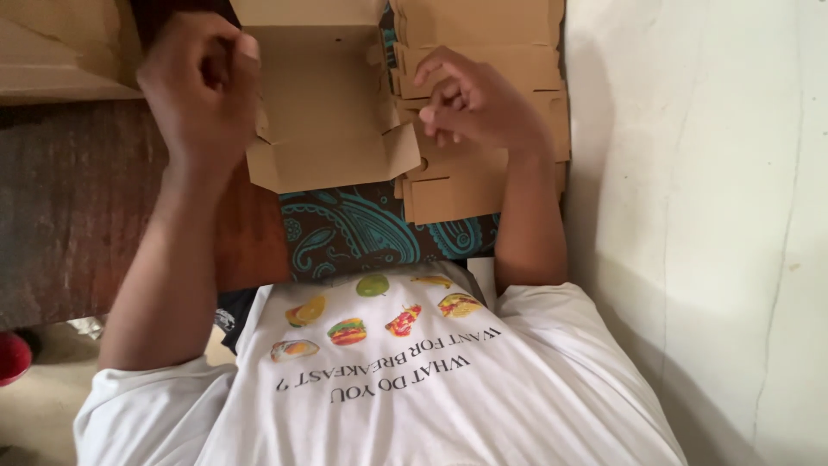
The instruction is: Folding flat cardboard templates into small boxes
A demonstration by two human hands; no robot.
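Head view: half-folded cardboard box (323, 112) seen lying open on patterned cloth (354, 233), between both hands. Judged light, stiff, creasable; best gripped at side flaps. Left hand (203, 82) raised, clenched at left wall, grip not discernible. Right hand (474, 99) curled loosely, nothing visibly gripped, resting over flat box stack (509, 43).

Small packing workplace: stacked flat cardboard boxes (483, 112), patterned cloth (362, 233), plain whitewashed wall (707, 173).
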